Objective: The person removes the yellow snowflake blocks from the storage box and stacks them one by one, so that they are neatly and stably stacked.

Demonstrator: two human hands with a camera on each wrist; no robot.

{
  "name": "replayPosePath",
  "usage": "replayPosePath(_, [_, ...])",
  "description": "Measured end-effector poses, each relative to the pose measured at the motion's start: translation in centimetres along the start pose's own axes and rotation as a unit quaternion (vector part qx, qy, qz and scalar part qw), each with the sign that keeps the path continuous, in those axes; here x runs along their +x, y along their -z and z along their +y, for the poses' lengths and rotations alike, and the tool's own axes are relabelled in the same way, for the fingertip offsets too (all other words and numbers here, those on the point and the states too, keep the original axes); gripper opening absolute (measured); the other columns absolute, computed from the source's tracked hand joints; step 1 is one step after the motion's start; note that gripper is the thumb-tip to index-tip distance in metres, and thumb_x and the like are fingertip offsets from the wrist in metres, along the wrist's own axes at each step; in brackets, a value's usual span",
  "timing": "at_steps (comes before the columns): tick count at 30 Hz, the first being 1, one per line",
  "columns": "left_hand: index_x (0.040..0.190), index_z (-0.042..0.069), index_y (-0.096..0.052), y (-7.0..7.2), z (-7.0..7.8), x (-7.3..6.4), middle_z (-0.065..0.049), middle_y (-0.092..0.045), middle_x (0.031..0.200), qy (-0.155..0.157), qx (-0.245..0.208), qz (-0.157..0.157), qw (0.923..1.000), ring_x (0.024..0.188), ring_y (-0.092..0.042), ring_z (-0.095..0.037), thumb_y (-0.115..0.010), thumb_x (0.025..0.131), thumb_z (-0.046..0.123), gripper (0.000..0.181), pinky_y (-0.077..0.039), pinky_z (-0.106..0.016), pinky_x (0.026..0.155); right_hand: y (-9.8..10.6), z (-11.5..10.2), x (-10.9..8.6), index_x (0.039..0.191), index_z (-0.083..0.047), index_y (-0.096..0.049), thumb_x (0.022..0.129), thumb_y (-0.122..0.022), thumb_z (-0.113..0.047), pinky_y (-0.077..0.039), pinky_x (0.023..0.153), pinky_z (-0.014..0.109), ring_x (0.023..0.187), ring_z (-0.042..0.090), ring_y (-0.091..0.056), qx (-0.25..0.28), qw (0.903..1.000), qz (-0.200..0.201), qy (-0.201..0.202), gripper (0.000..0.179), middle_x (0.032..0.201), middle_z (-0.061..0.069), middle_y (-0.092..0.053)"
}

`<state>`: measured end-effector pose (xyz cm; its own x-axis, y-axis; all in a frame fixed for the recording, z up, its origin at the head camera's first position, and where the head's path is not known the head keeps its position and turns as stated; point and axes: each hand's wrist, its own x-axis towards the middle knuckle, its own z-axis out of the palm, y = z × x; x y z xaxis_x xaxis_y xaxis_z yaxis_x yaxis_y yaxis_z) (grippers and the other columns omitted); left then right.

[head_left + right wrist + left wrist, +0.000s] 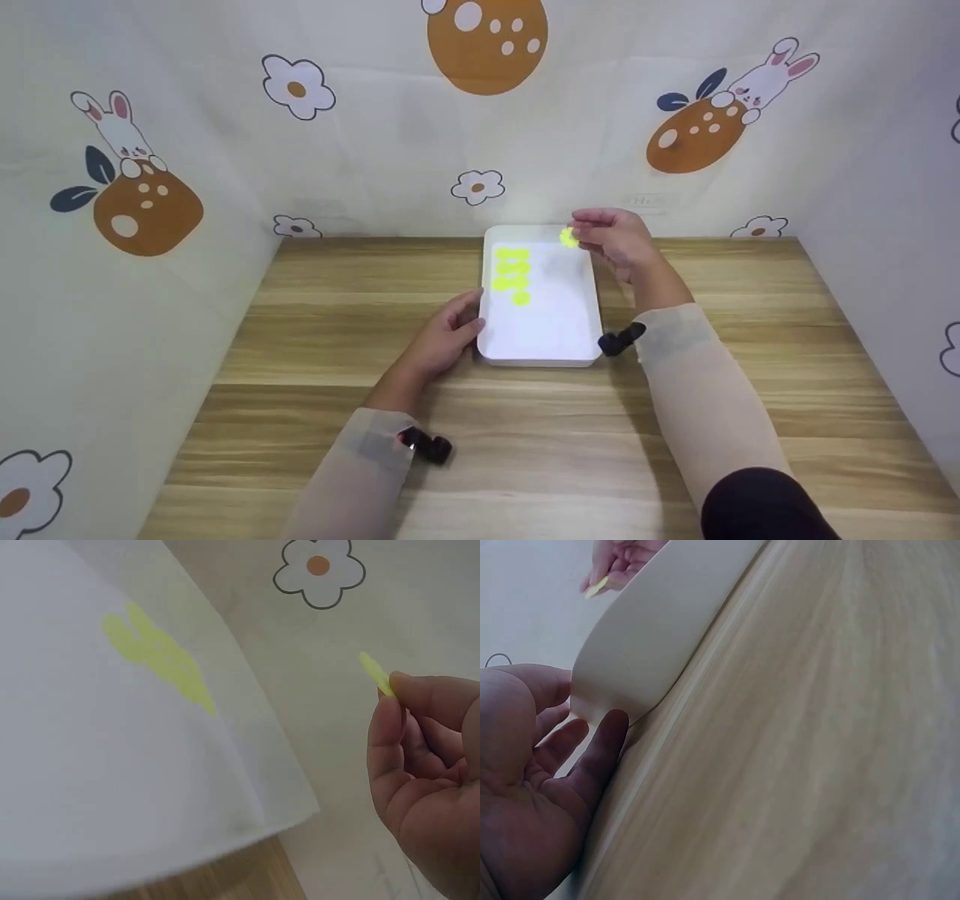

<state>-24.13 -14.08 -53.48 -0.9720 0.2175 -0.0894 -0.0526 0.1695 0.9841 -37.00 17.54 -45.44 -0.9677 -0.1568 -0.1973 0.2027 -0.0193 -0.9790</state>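
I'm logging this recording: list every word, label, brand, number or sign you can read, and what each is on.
No text can be read in any view.
Patterned backdrop, beside the right hand: a faint mark, possibly lettering, too faint to read.
White tray: none visible.
Yellow pieces in the tray and the held yellow piece: none I can make out.

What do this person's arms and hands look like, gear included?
The left hand and right hand are ungloved. Pale sleeves cover both forearms, each with a small black device near the wrist. Black cloth shows higher on the right arm.
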Motion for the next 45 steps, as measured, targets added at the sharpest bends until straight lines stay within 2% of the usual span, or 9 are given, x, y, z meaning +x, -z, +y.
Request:
replayPosePath(6, [0.162,0.017,-0.048,0.2,0.1,0.0,-0.011,-0.050,0.167,0.006,0.012,0.005,0.9999,0.157,-0.045,-0.030,-0.065,0.107,0.014,0.058,-0.041,-0.049,0.129,2.2,0.5,-1.1,0.143,0.003,-0.062,0.095,-0.079,-0.005,-0.064,0.097,0.028,0.099,0.012,-0.075,0.038,0.9987,0.034,0.007,0.051,0.115,0.004,-0.079])
replayPosePath(15, [0.162,0.019,-0.049,0.0,0.2,-0.2,-0.008,-0.049,0.167,0.019,0.012,0.012,0.9997,0.158,-0.043,-0.027,-0.066,0.106,0.016,0.058,-0.040,-0.048,0.130,4.7,1.4,-2.2,0.133,-0.004,-0.068,0.097,-0.077,-0.004,-0.064,0.091,0.023,0.102,0.013,-0.072,0.048,0.9966,0.063,0.022,0.037,0.110,0.000,-0.074])
replayPosePath(20, [0.162,0.016,-0.048,-0.1,0.1,-0.1,-0.011,-0.050,0.166,0.011,0.007,0.009,0.9999,0.157,-0.044,-0.028,-0.065,0.107,0.014,0.058,-0.039,-0.048,0.130,6.1,2.3,-2.6,0.137,-0.005,-0.066,0.098,-0.077,-0.010,-0.063,0.097,0.027,0.105,0.014,-0.069,0.023,0.9953,0.094,0.001,0.040,0.116,0.001,-0.071])
replayPosePath(26, [0.161,0.019,-0.050,-0.1,0.2,-0.1,-0.008,-0.051,0.166,0.018,0.012,0.013,0.9997,0.157,-0.045,-0.026,-0.065,0.107,0.015,0.057,-0.038,-0.048,0.130,7.7,3.5,-2.2,0.144,-0.002,-0.061,0.098,-0.077,-0.008,-0.060,0.107,0.033,0.106,0.013,-0.069,0.040,0.9921,0.117,-0.020,0.049,0.117,0.000,-0.072])
replayPosePath(32, [0.161,0.017,-0.049,0.0,0.1,0.0,-0.010,-0.052,0.165,0.007,0.015,0.009,0.9998,0.156,-0.046,-0.029,-0.064,0.107,0.014,0.057,-0.039,-0.049,0.130,9.4,4.6,-1.9,0.141,-0.004,-0.063,0.097,-0.077,-0.005,-0.059,0.105,0.030,0.103,0.011,-0.069,0.074,0.9872,0.135,-0.041,0.046,0.118,0.000,-0.072])
replayPosePath(34, [0.162,0.016,-0.049,0.0,0.0,0.0,-0.011,-0.052,0.165,0.004,0.012,0.007,0.9999,0.157,-0.045,-0.029,-0.065,0.107,0.014,0.057,-0.039,-0.049,0.130,9.8,4.9,-1.9,0.135,-0.007,-0.067,0.097,-0.077,-0.006,-0.060,0.103,0.029,0.101,0.010,-0.069,0.077,0.9863,0.141,-0.039,0.039,0.117,-0.001,-0.072])
replayPosePath(40, [0.162,0.017,-0.049,0.1,0.0,0.0,-0.010,-0.049,0.168,0.011,0.005,0.006,0.9999,0.159,-0.042,-0.028,-0.066,0.106,0.014,0.058,-0.039,-0.048,0.130,10.3,5.2,-1.8,0.112,-0.013,-0.072,0.097,-0.077,-0.003,-0.063,0.086,0.025,0.088,0.009,-0.069,0.085,0.9859,0.142,-0.023,0.019,0.103,-0.004,-0.076])
replayPosePath(42, [0.162,0.017,-0.049,0.1,0.0,0.0,-0.011,-0.049,0.167,0.013,0.005,0.006,0.9999,0.158,-0.043,-0.029,-0.065,0.106,0.014,0.058,-0.040,-0.049,0.129,10.4,5.2,-1.9,0.112,-0.013,-0.072,0.097,-0.077,-0.003,-0.063,0.086,0.025,0.088,0.009,-0.069,0.082,0.9861,0.143,-0.024,0.019,0.104,-0.003,-0.075])
replayPosePath(45, [0.161,0.019,-0.050,0.0,0.1,0.0,-0.009,-0.051,0.166,0.021,0.011,0.010,0.9997,0.158,-0.044,-0.027,-0.066,0.106,0.016,0.058,-0.040,-0.048,0.129,10.5,5.2,-1.9,0.122,-0.008,-0.069,0.098,-0.076,-0.005,-0.063,0.090,0.025,0.092,0.010,-0.070,0.067,0.9863,0.148,-0.031,0.025,0.113,0.000,-0.072])
